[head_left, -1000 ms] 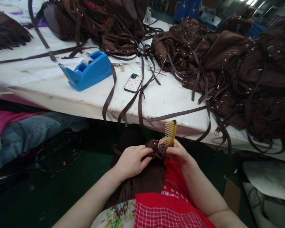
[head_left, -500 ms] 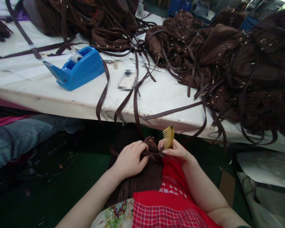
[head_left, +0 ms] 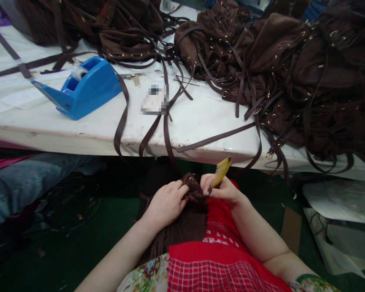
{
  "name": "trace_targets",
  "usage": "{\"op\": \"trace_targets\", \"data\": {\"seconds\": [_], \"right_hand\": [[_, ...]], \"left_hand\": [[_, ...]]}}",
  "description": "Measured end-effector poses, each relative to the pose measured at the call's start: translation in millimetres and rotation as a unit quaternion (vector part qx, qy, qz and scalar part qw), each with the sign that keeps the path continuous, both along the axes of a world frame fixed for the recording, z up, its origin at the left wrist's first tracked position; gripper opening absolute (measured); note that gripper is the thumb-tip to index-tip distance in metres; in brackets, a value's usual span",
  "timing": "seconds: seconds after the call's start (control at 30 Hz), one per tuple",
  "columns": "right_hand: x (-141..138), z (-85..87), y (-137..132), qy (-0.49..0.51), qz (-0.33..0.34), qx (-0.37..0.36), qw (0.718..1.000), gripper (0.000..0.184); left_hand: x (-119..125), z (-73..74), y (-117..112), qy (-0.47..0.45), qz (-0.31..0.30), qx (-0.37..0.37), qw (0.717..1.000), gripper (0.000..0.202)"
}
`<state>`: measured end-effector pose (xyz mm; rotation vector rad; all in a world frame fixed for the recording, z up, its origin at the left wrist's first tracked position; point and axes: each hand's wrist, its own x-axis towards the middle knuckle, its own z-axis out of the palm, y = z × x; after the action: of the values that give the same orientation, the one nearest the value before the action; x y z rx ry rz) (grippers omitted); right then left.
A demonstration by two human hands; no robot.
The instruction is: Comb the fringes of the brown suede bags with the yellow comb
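Observation:
A dark brown suede bag [head_left: 188,223] with fringe and gold eyelets lies across my lap. My left hand [head_left: 167,202] is closed on its gathered top edge, fingers curled over the material. In my right hand [head_left: 225,190] a yellow comb [head_left: 222,170] is held, teeth facing left and its tip pointing up. The thumb and fingertips of that hand also pinch a small dark brown piece at the right side of the bag's top. How that piece joins the bag is hidden by the fingers.
A white-covered table [head_left: 200,125] stands ahead of me, with a blue tape dispenser [head_left: 91,89], hanging brown straps [head_left: 123,117] and a pixelated item [head_left: 154,101]. Brown bags [head_left: 261,73] are heaped at the right and back. A person's jeans-clad leg [head_left: 33,174] is at the left.
My right hand has turned, so the comb now tilts more to the right. Both hands still grip the bag's top. The view has shifted slightly.

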<state>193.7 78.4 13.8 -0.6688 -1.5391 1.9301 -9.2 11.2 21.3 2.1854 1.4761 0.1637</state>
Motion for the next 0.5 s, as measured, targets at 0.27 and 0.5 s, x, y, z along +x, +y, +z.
{"op": "trace_targets", "data": {"seconds": [0.27,0.5], "right_hand": [[34.9,-1.9,9.7,0.024,0.229,-0.009,0.973,0.022],[47.4,-17.3,16.6,-0.152,-0.089,0.036,0.984,0.022]], "left_hand": [[-17.5,-3.4,2.9,-0.260,0.127,-0.121,0.950,0.016],[-47.9,-6.1,1.4,-0.535,0.158,-0.296,0.776,0.030]]}}
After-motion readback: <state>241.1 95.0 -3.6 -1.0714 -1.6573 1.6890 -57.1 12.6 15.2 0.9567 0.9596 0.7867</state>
